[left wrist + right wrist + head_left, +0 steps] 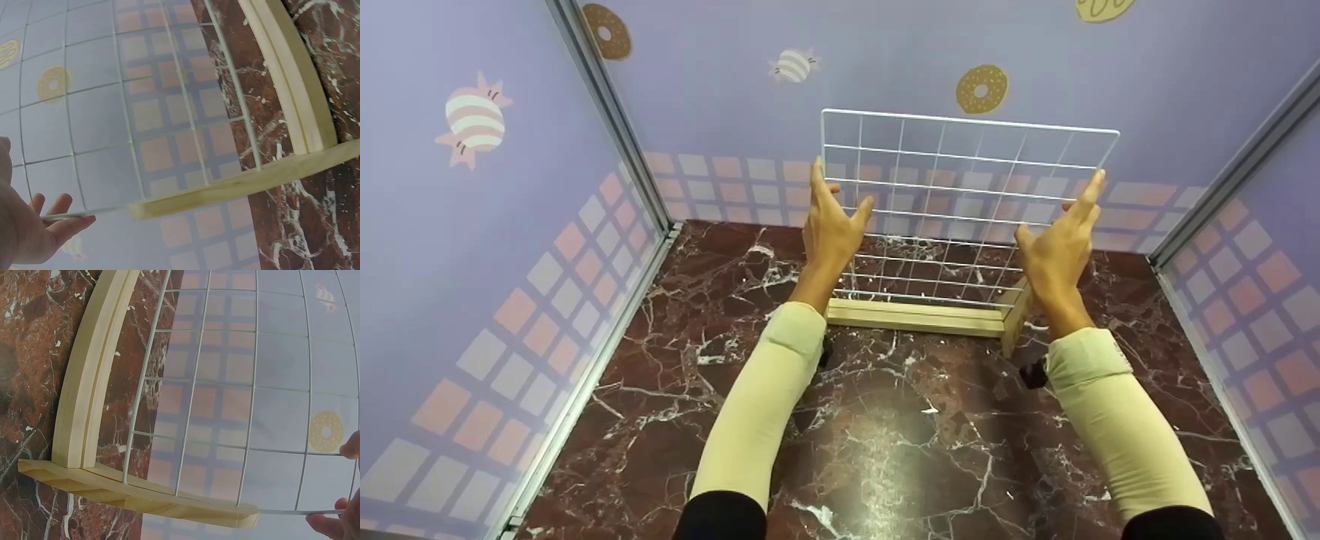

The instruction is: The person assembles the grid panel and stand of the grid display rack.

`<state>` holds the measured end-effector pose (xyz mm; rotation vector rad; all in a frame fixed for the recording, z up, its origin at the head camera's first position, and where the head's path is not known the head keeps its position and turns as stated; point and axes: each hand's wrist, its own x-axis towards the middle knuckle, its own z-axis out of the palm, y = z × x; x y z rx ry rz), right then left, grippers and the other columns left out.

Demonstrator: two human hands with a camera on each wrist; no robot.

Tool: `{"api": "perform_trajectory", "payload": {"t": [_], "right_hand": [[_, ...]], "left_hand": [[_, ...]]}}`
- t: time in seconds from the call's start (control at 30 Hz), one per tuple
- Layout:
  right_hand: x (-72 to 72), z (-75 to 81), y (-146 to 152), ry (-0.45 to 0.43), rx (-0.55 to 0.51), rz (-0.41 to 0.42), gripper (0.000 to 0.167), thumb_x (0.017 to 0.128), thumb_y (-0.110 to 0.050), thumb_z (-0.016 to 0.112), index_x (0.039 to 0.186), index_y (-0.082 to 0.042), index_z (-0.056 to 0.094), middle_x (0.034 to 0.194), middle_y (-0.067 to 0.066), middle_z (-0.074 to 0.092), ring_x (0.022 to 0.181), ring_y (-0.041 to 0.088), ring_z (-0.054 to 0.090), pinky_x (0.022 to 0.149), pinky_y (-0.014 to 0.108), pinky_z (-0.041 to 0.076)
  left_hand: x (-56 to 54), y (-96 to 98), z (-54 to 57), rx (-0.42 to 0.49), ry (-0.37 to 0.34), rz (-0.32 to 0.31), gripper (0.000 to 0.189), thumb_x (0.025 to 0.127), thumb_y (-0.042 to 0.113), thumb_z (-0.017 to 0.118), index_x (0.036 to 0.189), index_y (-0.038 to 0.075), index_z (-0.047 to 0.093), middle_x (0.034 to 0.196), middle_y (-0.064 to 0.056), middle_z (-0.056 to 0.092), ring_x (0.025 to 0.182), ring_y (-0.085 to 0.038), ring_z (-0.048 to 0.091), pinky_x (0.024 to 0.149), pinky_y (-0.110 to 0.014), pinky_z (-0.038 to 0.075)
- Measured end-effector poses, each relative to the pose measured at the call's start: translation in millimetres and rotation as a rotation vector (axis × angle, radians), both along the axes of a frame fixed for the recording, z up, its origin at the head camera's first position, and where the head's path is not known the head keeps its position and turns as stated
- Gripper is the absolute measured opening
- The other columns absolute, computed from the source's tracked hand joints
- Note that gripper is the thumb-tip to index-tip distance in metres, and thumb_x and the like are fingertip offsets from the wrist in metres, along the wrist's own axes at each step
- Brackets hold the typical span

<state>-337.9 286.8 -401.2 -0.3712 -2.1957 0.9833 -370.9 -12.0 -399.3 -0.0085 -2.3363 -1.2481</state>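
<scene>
A white wire grid panel (pixel 971 120) stands nearly upright between my two hands. My left hand (pixel 834 229) holds its left side wire; in the left wrist view the fingers (pixel 66 226) curl round that wire. On the opposite side my right hand (pixel 1061 251) grips the right edge, thumb and fingertips (pixel 326 526) about the wire. Along the panel's bottom runs a grooved wooden rail (pixel 915 316), joined to a wooden end board (pixel 1015 319) at the right. Another end board (pixel 242 190) shows in the left wrist view; in the head view my left arm hides it.
Beneath lies a dark red marbled surface (pixel 877 442) with white veins. Purple patterned walls stand at the back (pixel 885 45), left (pixel 405 187) and right (pixel 1282 172). Metal strips (pixel 611 112) run along their corners and lower edges.
</scene>
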Motion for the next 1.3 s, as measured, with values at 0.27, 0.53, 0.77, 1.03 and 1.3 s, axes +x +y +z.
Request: {"api": "perform_trajectory", "payload": {"t": [0.27,0.53,0.77,1.03,1.3], "right_hand": [[0.1,-2.0,-2.0,0.016,0.001,-0.009,0.119,0.078,-0.005,0.078,0.165,-0.024,-0.002,0.134,0.016,0.052,0.098,0.037,0.058,0.093,0.048,0.055],[-1.6,-4.0,-2.8,0.027,0.026,-0.008,0.117,0.079,-0.006,0.078,0.165,-0.021,0.000,0.132,0.019,0.052,0.096,0.038,0.057,0.091,0.049,0.055],[-1.4,-5.7,0.6,0.015,0.038,0.029,0.118,0.080,-0.008,0.078,0.164,-0.022,-0.005,0.135,0.020,0.049,0.097,0.036,0.056,0.089,0.048,0.055],[-1.0,-4.4,4.4,0.062,0.040,0.086,0.117,0.082,-0.031,0.079,0.164,-0.018,-0.002,0.151,0.020,0.041,0.108,0.037,0.058,0.092,0.051,0.054],[-6.0,14.9,0.6,0.088,0.042,0.037,0.117,0.081,-0.024,0.081,0.164,-0.017,-0.001,0.130,0.011,0.048,0.088,0.018,0.047,0.079,0.033,0.049]], "left_hand": [[-2.7,3.6,9.9,0.016,0.031,0.048,0.094,0.093,0.030,0.073,0.163,0.019,0.011,0.135,-0.008,0.063,0.082,-0.022,0.068,0.061,-0.028,0.056],[-7.3,1.2,7.1,0.021,0.051,0.032,0.092,0.094,0.022,0.072,0.163,0.014,0.012,0.130,-0.010,0.064,0.071,-0.023,0.065,0.059,-0.030,0.055],[-7.9,0.9,8.6,0.020,0.036,0.017,0.093,0.094,0.022,0.071,0.164,0.016,0.010,0.131,-0.008,0.063,0.073,-0.022,0.065,0.060,-0.028,0.055],[-8.8,0.9,9.5,0.016,0.025,0.008,0.094,0.094,0.021,0.071,0.164,0.016,0.009,0.145,-0.010,0.057,0.074,-0.021,0.066,0.059,-0.027,0.054],[-7.3,0.7,10.0,0.023,0.013,0.004,0.094,0.095,0.021,0.071,0.164,0.017,0.008,0.154,-0.011,0.051,0.073,-0.021,0.065,0.058,-0.027,0.054]]}}
